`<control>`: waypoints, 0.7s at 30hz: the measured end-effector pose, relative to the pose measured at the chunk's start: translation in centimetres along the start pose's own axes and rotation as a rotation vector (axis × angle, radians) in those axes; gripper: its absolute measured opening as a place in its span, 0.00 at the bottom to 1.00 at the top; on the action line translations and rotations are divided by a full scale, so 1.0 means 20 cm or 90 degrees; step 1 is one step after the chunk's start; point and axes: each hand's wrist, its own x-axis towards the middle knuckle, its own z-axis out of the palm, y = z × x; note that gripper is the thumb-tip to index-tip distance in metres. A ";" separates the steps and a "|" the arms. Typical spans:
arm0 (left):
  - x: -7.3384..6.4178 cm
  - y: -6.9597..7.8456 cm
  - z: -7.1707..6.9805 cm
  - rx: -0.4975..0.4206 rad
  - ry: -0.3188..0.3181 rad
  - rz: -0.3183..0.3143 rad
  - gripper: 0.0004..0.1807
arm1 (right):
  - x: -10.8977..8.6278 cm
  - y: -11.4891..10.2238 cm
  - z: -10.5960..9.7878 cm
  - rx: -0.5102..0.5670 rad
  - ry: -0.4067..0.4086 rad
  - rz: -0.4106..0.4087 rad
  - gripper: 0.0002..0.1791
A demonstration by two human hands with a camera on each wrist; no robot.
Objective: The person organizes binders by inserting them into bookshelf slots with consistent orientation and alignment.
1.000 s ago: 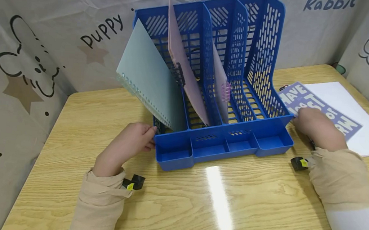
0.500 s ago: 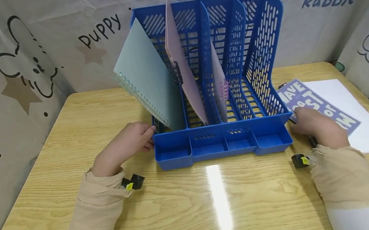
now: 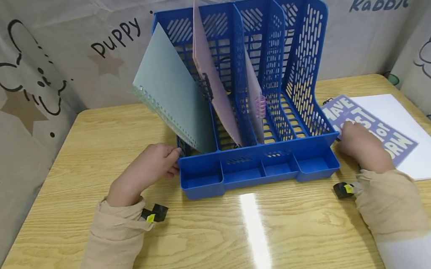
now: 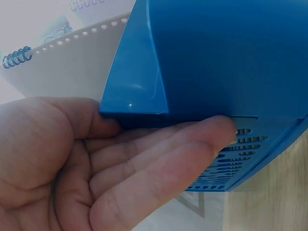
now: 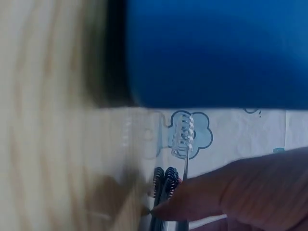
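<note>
A blue desk file organizer (image 3: pixel 259 155) with several upright slots stands on the table. My left hand (image 3: pixel 148 169) grips its front left corner. In the left wrist view, the thumb lies at the edge and the fingers (image 4: pixel 163 173) run along the outer side. My right hand (image 3: pixel 366 146) is beside the front right corner, above a purple-covered spiral notebook (image 3: pixel 375 126). The right wrist view shows the thumb (image 5: pixel 192 197) at the edge of stacked spiral notebooks (image 5: pixel 166 185); the other fingers are mostly hidden, so whether they pinch one I cannot tell.
In the organizer's slots lean a pale green spiral notebook (image 3: pixel 177 93), a pink one (image 3: pixel 216 75) and a smaller pink-ringed one (image 3: pixel 254 95). A white sheet or pad (image 3: pixel 423 146) lies under the purple notebook. A patterned fabric backdrop (image 3: pixel 70 0) encloses the wooden table (image 3: pixel 192 242).
The right hand has shifted slightly left, and more of the purple cover's lettering shows. My left hand keeps its place at the corner. The head view has shifted a little.
</note>
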 end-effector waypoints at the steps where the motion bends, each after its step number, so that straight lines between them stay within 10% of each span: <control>1: 0.00 0.00 0.00 0.001 0.001 0.000 0.23 | 0.00 0.00 0.00 0.003 0.004 0.008 0.17; 21: 0.00 -0.01 0.00 -0.005 0.000 -0.001 0.23 | -0.03 -0.04 -0.01 -0.039 0.125 0.060 0.14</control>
